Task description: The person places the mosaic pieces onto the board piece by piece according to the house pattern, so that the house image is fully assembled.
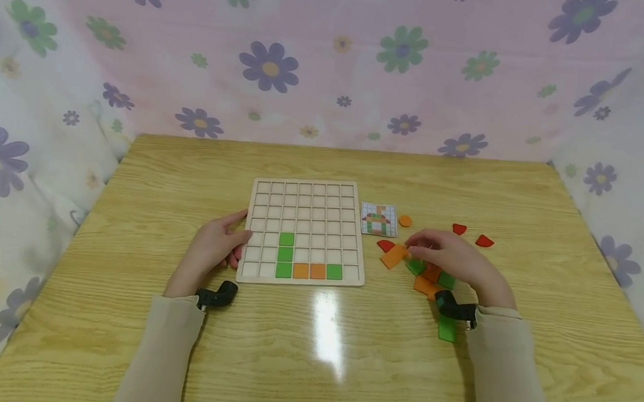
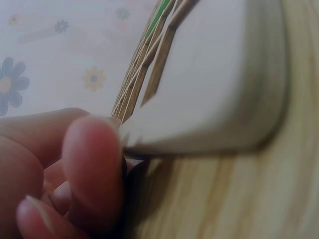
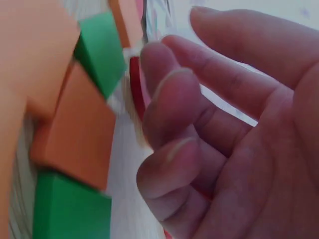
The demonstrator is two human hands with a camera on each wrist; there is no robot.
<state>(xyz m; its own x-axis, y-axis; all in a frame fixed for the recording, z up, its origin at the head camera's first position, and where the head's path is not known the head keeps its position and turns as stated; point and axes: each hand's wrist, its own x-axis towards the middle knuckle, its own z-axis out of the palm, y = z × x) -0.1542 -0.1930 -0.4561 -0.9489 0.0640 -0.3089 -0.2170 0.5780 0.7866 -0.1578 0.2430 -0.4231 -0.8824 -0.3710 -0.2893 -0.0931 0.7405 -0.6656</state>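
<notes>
A wooden grid board lies on the table with several green and orange square tiles in its lower cells. My left hand grips its left edge, the thumb at the rim; the left wrist view shows the fingers curled beside the board's frame. My right hand hovers over loose tiles at the right, fingers loosely bent and nothing visible between them. Its fingertips reach toward an orange tile, which overlaps a red quarter-round piece. Green tiles and orange tiles lie beside the fingers.
Right of the board lies a small pattern card with a coloured grid picture. Near it are an orange round piece and two red pieces. A green tile lies below the right wrist. Flowered cloth stands behind the table.
</notes>
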